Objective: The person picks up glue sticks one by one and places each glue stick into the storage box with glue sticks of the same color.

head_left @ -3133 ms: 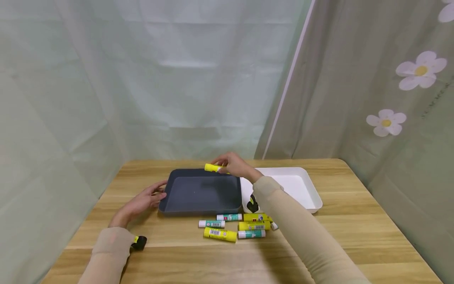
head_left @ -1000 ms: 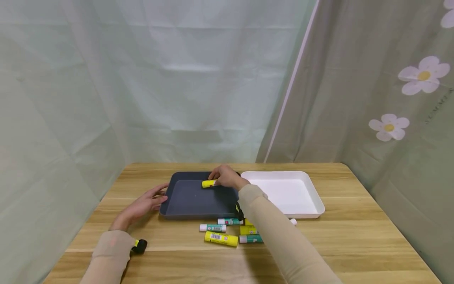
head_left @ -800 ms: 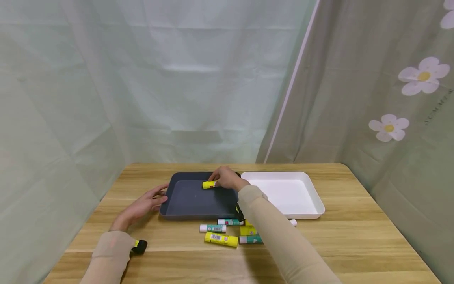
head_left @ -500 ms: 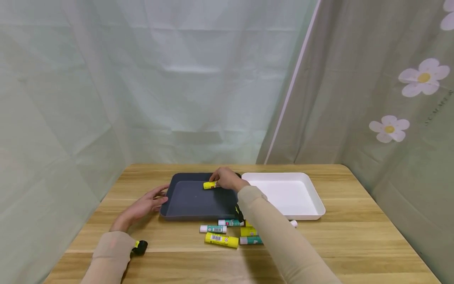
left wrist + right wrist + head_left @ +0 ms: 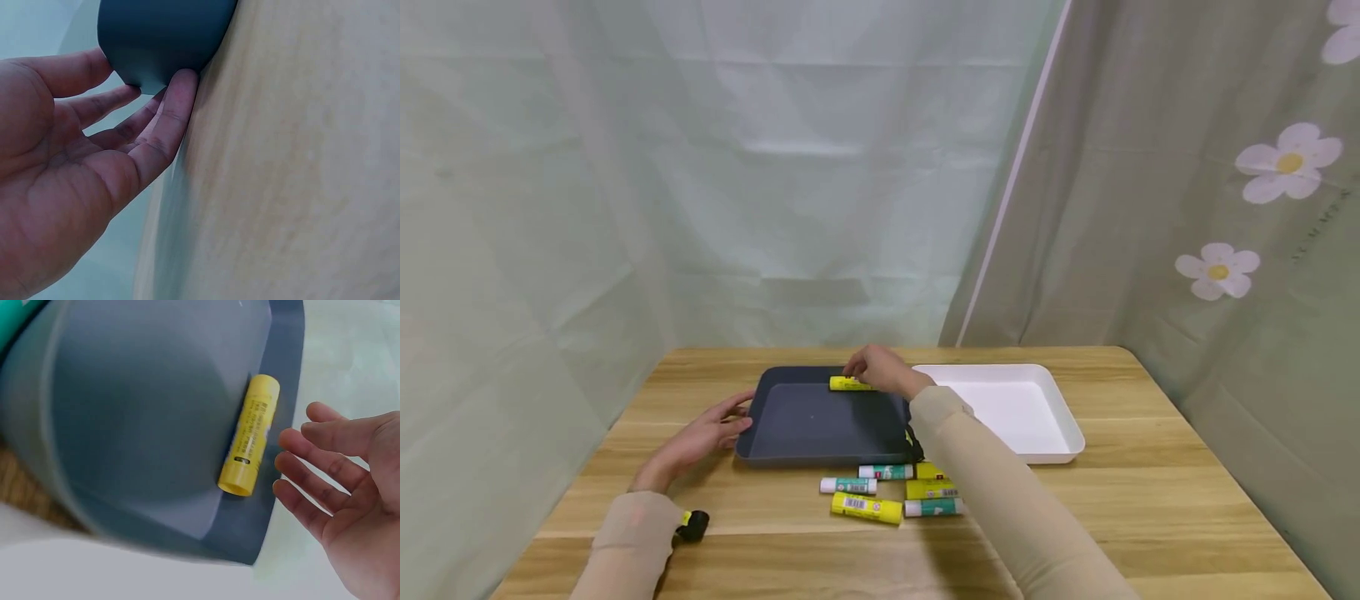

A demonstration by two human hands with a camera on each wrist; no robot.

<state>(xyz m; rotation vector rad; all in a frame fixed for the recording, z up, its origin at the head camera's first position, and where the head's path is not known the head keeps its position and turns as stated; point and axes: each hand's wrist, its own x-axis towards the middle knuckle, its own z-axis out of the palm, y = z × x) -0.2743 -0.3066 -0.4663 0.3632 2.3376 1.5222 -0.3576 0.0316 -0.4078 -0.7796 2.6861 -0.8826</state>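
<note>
A yellow glue stick [image 5: 844,383] lies in the dark grey tray [image 5: 812,433], along its far wall. Just over it is my right hand [image 5: 882,371]; in the right wrist view its loosely bent fingers stand apart from the glue stick [image 5: 249,437] and hold nothing. My left hand [image 5: 700,435] rests against the left end of this tray, with its fingertips [image 5: 181,84] touching the outer wall. Before the trays lie more glue sticks, among them a yellow one [image 5: 867,507] and a green-and-white one [image 5: 848,485]; my right forearm may cover others.
A white tray [image 5: 1022,412] stands right beside the dark one, partly behind my right forearm. Both are on a wooden table [image 5: 1150,483] with curtains [image 5: 805,167] behind its far edge and along its sides.
My right hand has lowered the yellow glue stick into the dark tray and let go of it, then lifted slightly away. The left hand has stayed at the tray's end.
</note>
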